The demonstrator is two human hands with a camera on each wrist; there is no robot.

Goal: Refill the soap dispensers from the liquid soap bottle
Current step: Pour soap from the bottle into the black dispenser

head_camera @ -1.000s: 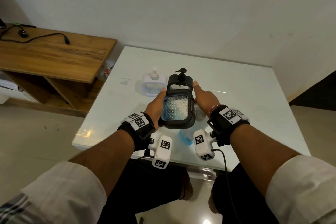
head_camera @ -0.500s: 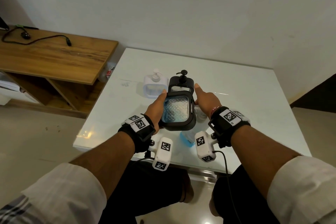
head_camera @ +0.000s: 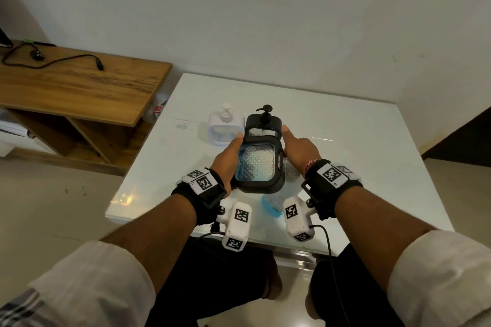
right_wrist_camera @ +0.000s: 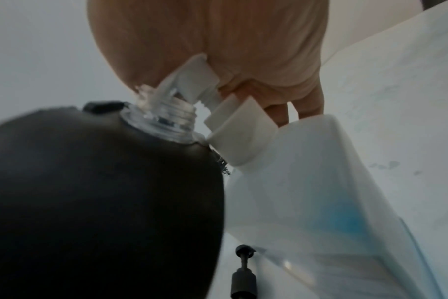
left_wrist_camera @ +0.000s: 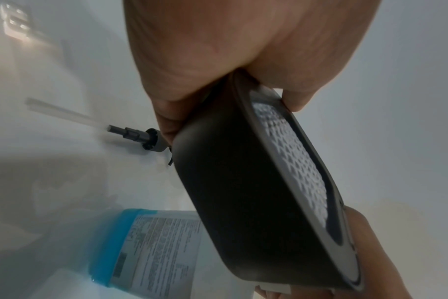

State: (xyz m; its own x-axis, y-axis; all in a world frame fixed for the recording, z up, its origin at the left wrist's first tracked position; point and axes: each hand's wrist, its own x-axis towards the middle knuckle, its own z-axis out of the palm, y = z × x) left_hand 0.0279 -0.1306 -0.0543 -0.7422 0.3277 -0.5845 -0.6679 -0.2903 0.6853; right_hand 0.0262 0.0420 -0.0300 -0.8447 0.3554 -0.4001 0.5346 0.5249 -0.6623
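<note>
The left hand [head_camera: 228, 158] is gripping a black dispenser [head_camera: 257, 167] tilted above the table [head_camera: 358, 146], while the right hand [head_camera: 299, 151] is holding the soap bottle [right_wrist_camera: 320, 182], its flip cap open at the dispenser's bare neck. At 12 o'clock of the hands, a second black dispenser [head_camera: 263, 121] is standing, a white dispenser [head_camera: 225, 125] at 11.

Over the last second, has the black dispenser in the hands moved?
No. The held dispenser stays just in front of the standing black dispenser.
</note>
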